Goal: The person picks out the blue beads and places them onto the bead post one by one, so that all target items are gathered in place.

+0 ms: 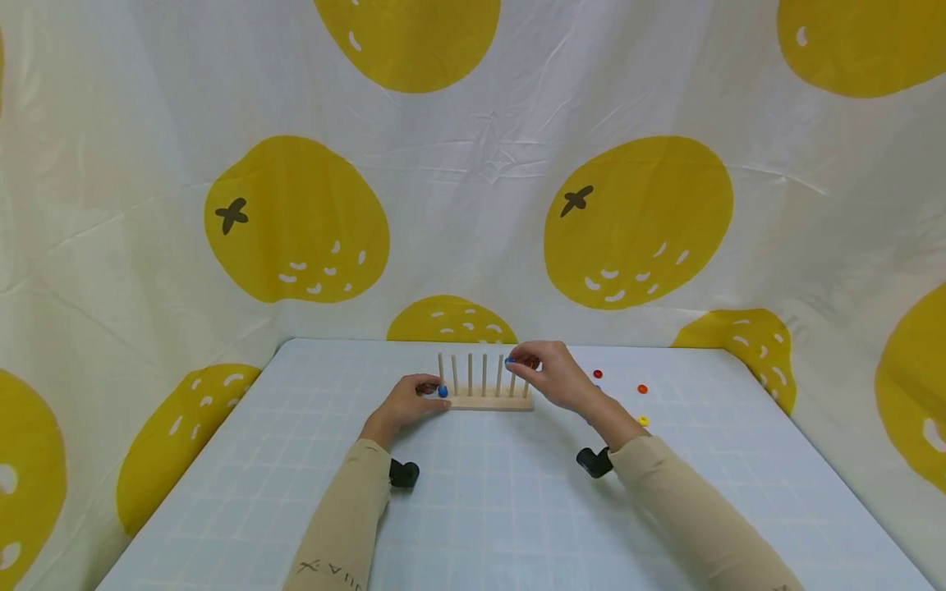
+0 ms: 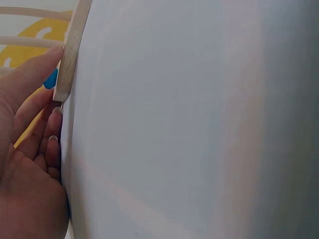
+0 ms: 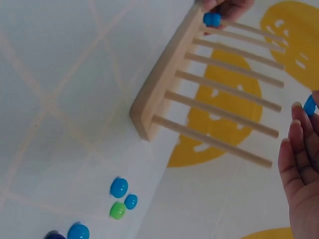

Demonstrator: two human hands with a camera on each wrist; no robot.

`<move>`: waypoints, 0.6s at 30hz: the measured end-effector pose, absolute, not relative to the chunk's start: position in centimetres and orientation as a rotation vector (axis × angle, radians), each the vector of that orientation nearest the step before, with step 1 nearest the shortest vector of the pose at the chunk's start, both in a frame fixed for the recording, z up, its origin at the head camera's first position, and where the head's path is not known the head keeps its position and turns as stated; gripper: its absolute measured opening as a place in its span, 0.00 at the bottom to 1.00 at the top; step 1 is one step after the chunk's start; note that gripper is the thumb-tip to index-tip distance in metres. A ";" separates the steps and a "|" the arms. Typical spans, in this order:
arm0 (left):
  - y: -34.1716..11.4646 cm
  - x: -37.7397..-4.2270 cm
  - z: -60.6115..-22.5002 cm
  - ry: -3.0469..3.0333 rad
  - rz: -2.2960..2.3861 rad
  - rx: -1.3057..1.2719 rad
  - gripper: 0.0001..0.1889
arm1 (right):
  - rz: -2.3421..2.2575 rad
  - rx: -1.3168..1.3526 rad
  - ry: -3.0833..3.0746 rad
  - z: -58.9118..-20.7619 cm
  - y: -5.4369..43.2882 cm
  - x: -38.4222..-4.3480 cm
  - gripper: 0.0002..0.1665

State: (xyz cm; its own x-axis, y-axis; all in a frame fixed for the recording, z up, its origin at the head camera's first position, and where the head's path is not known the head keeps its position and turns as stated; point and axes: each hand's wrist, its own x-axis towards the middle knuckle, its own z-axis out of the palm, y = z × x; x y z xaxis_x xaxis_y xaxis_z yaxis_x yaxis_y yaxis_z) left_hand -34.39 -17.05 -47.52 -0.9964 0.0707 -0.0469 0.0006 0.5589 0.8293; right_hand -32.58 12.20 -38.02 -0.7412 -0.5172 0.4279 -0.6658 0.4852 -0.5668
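Note:
A wooden peg stand [image 1: 488, 403], a long base with a row of several upright pegs, stands on the table. My left hand [image 1: 405, 400] grips its left end; in the left wrist view the thumb lies along one side of the base [image 2: 70, 59] and the fingers are at its end. Blue beads [image 3: 212, 20] sit low on the leftmost peg, beside that hand. Over the right part of the stand, my right hand [image 1: 550, 373] pinches a blue bead [image 3: 310, 105] between thumb and fingertips, level with the peg tops and apart from them in the right wrist view.
Right of the stand lie loose beads: red ones [image 1: 598, 373] and a yellow one [image 1: 644, 421]. The right wrist view also shows blue beads [image 3: 119, 187] and a green bead [image 3: 117, 210] near the stand's right end. A patterned curtain [image 1: 473, 205] hangs behind the table.

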 end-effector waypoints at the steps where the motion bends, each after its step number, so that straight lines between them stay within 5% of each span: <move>1: -17.0 -34.4 -47.5 2.711 1.436 0.065 0.27 | 1.100 1.029 -2.529 -38.0 11.9 -32.6 0.07; 18: -17.2 -34.3 -47.2 2.697 1.444 0.061 0.27 | 1.102 1.060 -2.522 -37.7 8.0 -34.2 0.09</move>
